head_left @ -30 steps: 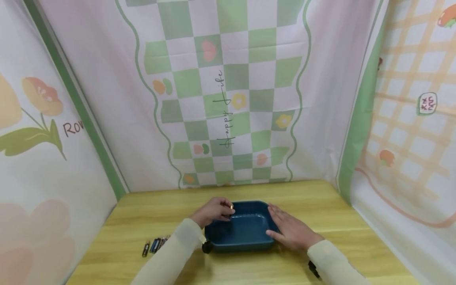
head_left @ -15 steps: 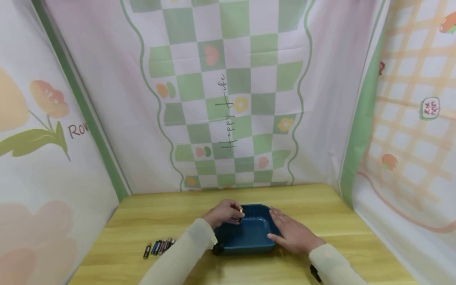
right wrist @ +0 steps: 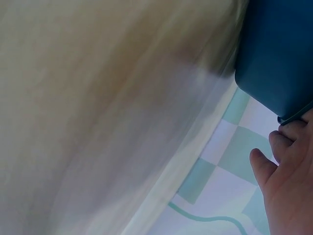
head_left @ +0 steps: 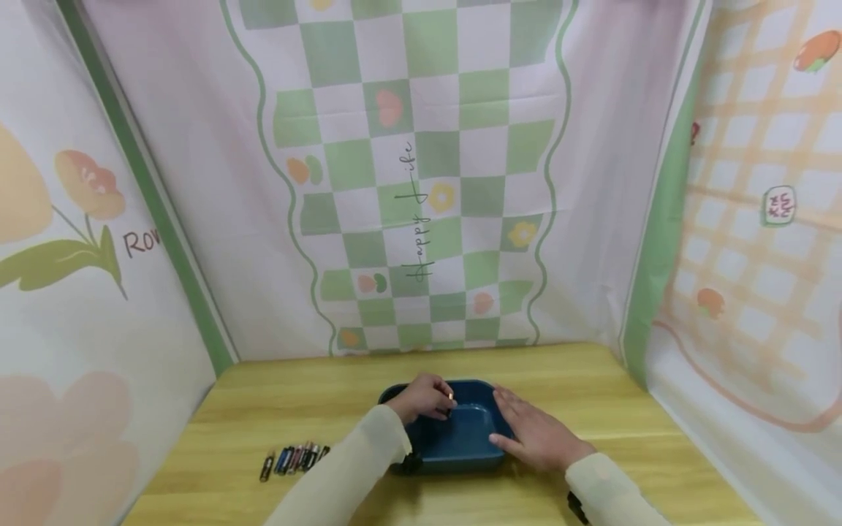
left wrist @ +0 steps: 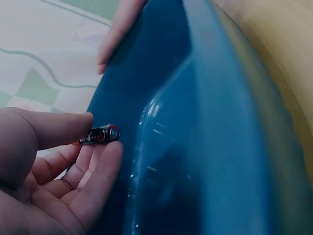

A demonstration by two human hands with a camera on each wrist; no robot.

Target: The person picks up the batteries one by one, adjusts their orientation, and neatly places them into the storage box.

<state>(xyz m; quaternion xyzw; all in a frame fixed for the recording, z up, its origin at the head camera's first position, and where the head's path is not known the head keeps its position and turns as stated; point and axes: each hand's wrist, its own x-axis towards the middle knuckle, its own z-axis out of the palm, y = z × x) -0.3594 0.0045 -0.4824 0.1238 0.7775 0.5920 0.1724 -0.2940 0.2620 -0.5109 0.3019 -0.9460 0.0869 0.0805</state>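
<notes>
In the head view a dark blue rectangular tray sits on the table. My left hand is over its left part, pinching a small battery between thumb and fingers. The left wrist view shows the battery's dark label and a red ring at one end, held above the tray's inside. My right hand rests against the tray's right side, fingers extended along the rim. Several batteries lie side by side on the table to the left of the tray. The left hand and sleeve hide part of the tray's left side.
The wooden table carries the tray and batteries. A printed cloth with green checks hangs behind it, and patterned cloths hang at both sides. The left sleeve crosses between the loose batteries and the tray.
My left hand has moved right, further over the tray, with the battery still pinched. More of the loose batteries show beside the left sleeve. My right hand keeps its place at the tray.
</notes>
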